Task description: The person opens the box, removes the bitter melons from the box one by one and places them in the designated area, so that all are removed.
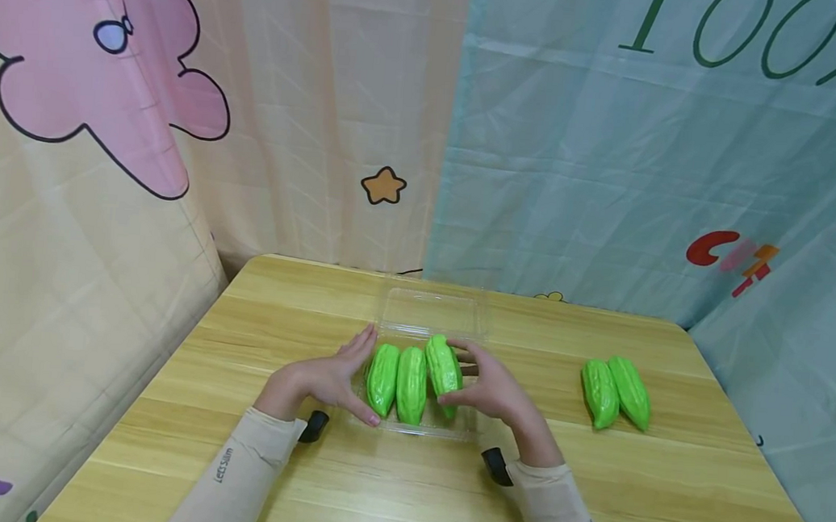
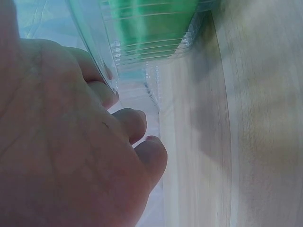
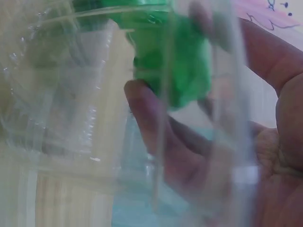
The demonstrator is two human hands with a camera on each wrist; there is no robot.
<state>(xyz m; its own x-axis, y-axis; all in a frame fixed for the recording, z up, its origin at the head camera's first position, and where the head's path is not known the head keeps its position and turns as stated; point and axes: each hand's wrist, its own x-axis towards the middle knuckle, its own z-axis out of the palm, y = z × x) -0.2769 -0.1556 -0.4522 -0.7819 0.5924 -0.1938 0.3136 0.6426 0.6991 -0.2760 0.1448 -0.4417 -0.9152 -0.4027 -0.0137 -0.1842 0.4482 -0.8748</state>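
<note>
Two green ridged bitter melons, a left one (image 1: 382, 380) and a middle one (image 1: 412, 385), lie side by side in a clear plastic box (image 1: 428, 431). My right hand (image 1: 488, 386) pinches a third bitter melon (image 1: 443, 368) between thumb and fingers, tilted over the right part of the box. The right wrist view shows that melon (image 3: 177, 66) through the clear wall, with fingers on both sides of it. My left hand (image 1: 330, 376) is spread along the box's left side, thumb near the front corner. In the left wrist view its fingertips (image 2: 110, 94) touch the rim.
Two more bitter melons, one (image 1: 600, 394) beside another (image 1: 630, 392), lie on the wooden table (image 1: 671, 489) at the right. The box's clear lid (image 1: 432, 310) is folded back behind it. Printed curtains (image 1: 311, 124) stand behind the table and along its sides.
</note>
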